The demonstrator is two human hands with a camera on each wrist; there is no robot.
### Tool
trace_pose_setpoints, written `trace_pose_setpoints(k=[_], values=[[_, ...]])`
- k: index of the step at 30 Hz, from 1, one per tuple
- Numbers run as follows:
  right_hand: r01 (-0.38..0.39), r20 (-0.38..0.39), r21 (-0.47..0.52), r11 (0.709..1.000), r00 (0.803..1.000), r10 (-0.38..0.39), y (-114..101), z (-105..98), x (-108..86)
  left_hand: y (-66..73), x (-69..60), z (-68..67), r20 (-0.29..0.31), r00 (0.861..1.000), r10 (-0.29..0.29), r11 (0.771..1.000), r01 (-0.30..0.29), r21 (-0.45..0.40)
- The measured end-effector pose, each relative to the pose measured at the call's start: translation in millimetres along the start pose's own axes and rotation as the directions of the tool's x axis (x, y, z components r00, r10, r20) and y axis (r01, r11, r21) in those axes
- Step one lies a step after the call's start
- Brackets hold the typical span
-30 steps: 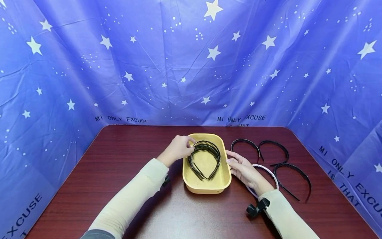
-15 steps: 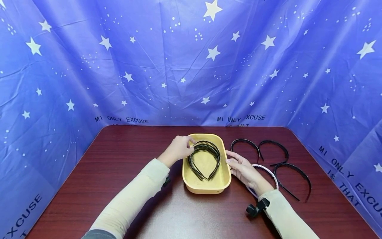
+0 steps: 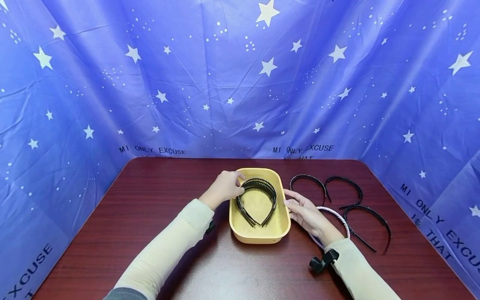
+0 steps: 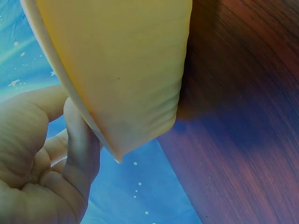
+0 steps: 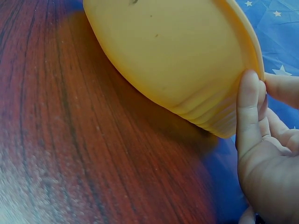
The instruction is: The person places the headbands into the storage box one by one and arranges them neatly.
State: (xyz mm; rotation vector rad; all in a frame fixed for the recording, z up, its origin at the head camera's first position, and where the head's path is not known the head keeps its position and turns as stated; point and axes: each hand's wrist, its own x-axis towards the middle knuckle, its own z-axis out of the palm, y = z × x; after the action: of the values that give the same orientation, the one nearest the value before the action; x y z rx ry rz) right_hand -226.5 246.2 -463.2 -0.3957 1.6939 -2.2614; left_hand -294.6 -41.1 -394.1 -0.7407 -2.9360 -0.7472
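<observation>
In the head view, a yellow plastic basin [image 3: 258, 239] stands mid-table with a stack of black toothed headbands [image 3: 260, 183] inside, their open ends toward me. My left hand [image 3: 223, 185] reaches over the basin's left rim and holds the left side of the headbands with curled fingers; the rim hides the fingertips in the left wrist view [image 4: 46, 154]. At the basin's right side, my right hand [image 3: 305, 214] grips the rim. The right wrist view shows its thumb [image 5: 249, 100] flat on the outer wall and a finger over the edge.
To the right lie more black headbands: one behind my right hand [image 3: 307, 176], one at the back [image 3: 346, 180] and one nearer [image 3: 369, 208]. A white-and-lilac twisted headband [image 3: 339, 214] sits partly under my right wrist. A starry blue curtain [image 3: 225, 83] surrounds the dark red table [image 3: 168, 187].
The headbands in the basin have shifted slightly toward me and lie closer together. My left hand has moved very slightly with them; my right hand and the basin stay put.
</observation>
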Motion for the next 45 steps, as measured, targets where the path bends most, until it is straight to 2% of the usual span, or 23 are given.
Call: trace_pose_setpoints(k=[11,18,26,31,37,42,43,45], values=[[-0.007,-0.011,-0.003,1.000,1.000,0.007,0.3,0.0,0.6,2.7,0.2,-0.5,0.011,1.000,-0.016,1.000,0.016,-0.001],[-0.009,-0.011,-0.003,1.000,1.000,0.009,-0.4,-0.1,1.6,2.9,0.8,-1.0,0.028,0.999,-0.033,0.998,0.034,-0.047],[-0.008,-0.007,-0.014,1.000,1.000,0.007,-1.3,0.3,2.7,2.9,1.7,-1.7,0.036,0.999,-0.038,0.998,0.040,-0.057],[-0.002,0.000,-0.016,1.000,1.000,0.002,-1.4,0.0,2.8,-0.2,1.9,-1.2,0.024,0.999,-0.038,0.996,0.040,-0.080],[-0.002,0.000,-0.015,1.000,1.000,0.002,-0.5,-0.9,2.3,-3.5,-0.4,-3.7,-0.003,0.999,-0.033,0.988,0.032,-0.150],[-0.008,-0.009,-0.022,1.000,1.000,0.008,-0.5,-0.7,1.6,-9.1,-3.3,-4.9,-0.086,0.996,-0.033,0.975,0.013,-0.220],[-0.008,-0.007,-0.021,1.000,1.000,0.008,-0.6,-0.5,1.2,-10.5,-4.0,-4.9,-0.100,0.994,-0.037,0.969,0.012,-0.246],[-0.009,-0.006,-0.021,1.000,1.000,0.008,-0.3,-0.5,0.7,-13.4,-5.7,-4.9,-0.103,0.993,-0.054,0.939,0.015,-0.345]])
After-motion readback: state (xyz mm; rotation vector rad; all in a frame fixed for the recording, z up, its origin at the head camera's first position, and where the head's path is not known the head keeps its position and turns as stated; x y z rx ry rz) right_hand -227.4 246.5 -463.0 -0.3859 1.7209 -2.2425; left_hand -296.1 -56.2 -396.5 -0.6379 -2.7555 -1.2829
